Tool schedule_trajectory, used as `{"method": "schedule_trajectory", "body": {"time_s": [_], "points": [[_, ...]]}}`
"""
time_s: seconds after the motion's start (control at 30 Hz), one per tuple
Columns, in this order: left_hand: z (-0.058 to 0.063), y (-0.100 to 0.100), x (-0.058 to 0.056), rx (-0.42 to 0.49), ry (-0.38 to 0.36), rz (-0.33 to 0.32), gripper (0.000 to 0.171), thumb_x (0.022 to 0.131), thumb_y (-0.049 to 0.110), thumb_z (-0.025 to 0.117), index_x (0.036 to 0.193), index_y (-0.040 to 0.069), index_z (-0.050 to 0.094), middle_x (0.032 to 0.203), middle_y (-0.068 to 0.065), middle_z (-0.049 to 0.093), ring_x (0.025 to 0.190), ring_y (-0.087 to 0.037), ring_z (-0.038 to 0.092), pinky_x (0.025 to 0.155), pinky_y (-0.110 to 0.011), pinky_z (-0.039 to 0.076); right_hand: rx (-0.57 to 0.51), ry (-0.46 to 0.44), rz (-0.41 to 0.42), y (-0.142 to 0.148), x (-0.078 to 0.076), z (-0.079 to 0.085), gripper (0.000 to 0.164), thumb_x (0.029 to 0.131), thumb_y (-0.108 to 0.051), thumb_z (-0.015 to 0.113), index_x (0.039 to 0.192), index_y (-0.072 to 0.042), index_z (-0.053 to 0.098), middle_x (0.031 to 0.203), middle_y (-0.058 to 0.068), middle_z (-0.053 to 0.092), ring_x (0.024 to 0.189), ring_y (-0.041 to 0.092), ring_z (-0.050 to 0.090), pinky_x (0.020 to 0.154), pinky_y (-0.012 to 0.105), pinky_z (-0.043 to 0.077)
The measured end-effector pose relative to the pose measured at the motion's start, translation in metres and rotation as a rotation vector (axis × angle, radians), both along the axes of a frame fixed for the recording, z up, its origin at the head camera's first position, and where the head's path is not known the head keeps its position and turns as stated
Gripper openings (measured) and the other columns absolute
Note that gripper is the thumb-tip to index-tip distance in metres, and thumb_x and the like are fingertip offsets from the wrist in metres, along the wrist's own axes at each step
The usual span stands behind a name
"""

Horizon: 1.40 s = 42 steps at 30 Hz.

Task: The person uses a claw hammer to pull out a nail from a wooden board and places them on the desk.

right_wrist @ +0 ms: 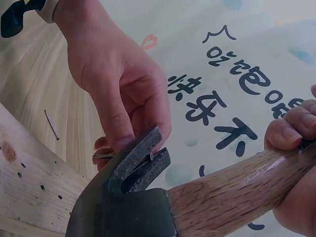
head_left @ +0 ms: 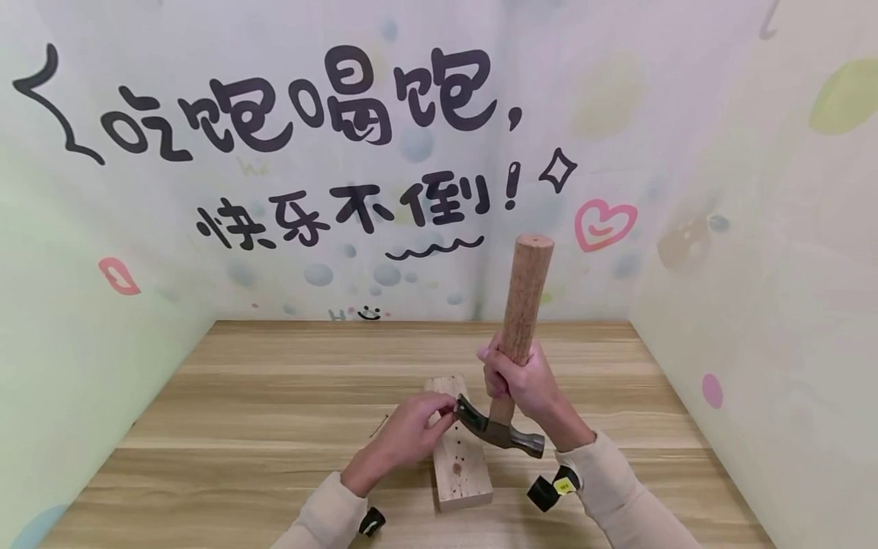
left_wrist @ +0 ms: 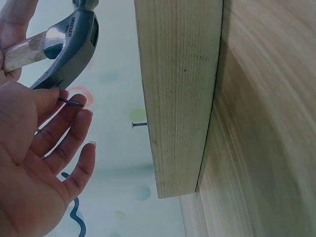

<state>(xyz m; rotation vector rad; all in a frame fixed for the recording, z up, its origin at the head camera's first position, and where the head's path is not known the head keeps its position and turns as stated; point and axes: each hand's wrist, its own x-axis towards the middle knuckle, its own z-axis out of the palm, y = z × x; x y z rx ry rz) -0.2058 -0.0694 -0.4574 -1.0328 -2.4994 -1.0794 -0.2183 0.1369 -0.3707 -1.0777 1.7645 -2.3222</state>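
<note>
My right hand (head_left: 527, 383) grips the wooden handle of a claw hammer (head_left: 527, 293), its butt up and its steel head low over a pale wooden board (head_left: 466, 479). At the claw, my left hand (head_left: 410, 427) pinches a nail (left_wrist: 71, 102) between thumb and fingers. In the right wrist view the nail's head shows in the slot of the claw (right_wrist: 140, 160), and its shaft sticks out past the fingers. Small dark holes dot the board's top. Another nail (left_wrist: 139, 124) stands upright in the board near its far end.
A loose, slightly bent nail (right_wrist: 51, 124) lies on the wood-grain table (head_left: 274, 427), left of the board. Behind the table rises a white wall (head_left: 309, 175) with black writing, and side walls close in at left and right.
</note>
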Motion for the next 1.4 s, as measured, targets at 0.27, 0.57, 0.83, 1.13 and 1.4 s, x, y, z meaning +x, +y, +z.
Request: {"method": "schedule_trajectory", "body": {"time_s": [0.27,0.57,0.83,1.13,1.4], "points": [[-0.001,-0.007,0.0,0.04,-0.022,0.01,0.011,0.095,0.009,0.064,0.105,0.011,0.07,0.092,0.001,0.071,0.082,-0.004,0.061,0.071,-0.028,0.054,0.028,-0.012,-0.027,-0.003,-0.001,-0.006,0.025,0.095,-0.001,0.054,0.073,-0.004,0.043,0.049,0.006,0.035,0.039,0.018,0.032,0.037,0.031,0.028],[0.0,-0.02,-0.003,0.027,-0.007,0.049,0.006,0.098,0.013,0.062,0.099,0.01,0.066,0.084,-0.003,0.068,0.073,-0.003,0.055,0.065,-0.024,0.05,0.072,-0.003,-0.049,-0.007,-0.004,-0.015,0.026,0.096,0.0,0.054,0.073,-0.002,0.042,0.049,0.005,0.037,0.039,0.016,0.035,0.036,0.029,0.031],[-0.003,-0.041,-0.007,-0.125,0.006,0.159,0.004,0.098,0.013,0.062,0.099,0.011,0.065,0.076,0.009,0.06,0.064,0.0,0.049,0.057,-0.02,0.044,0.096,-0.007,-0.037,-0.012,-0.003,-0.02,0.024,0.095,0.0,0.055,0.074,-0.001,0.042,0.049,0.01,0.036,0.039,0.017,0.034,0.036,0.03,0.032],[-0.011,-0.066,-0.012,-0.322,0.098,0.253,0.002,0.094,0.01,0.064,0.092,0.011,0.064,0.069,0.008,0.055,0.058,-0.003,0.045,0.054,-0.021,0.04,0.126,-0.01,-0.03,-0.016,-0.005,-0.027,0.026,0.096,-0.002,0.056,0.074,0.002,0.044,0.049,0.017,0.036,0.038,0.021,0.034,0.035,0.032,0.032],[-0.018,-0.079,-0.016,-0.386,0.142,0.322,0.008,0.09,0.008,0.068,0.086,0.012,0.062,0.065,0.009,0.056,0.057,-0.004,0.047,0.054,-0.022,0.04,0.148,-0.015,-0.015,-0.02,-0.004,-0.029,0.027,0.097,-0.003,0.056,0.073,0.005,0.044,0.049,0.018,0.035,0.037,0.023,0.032,0.035,0.032,0.031]]}}
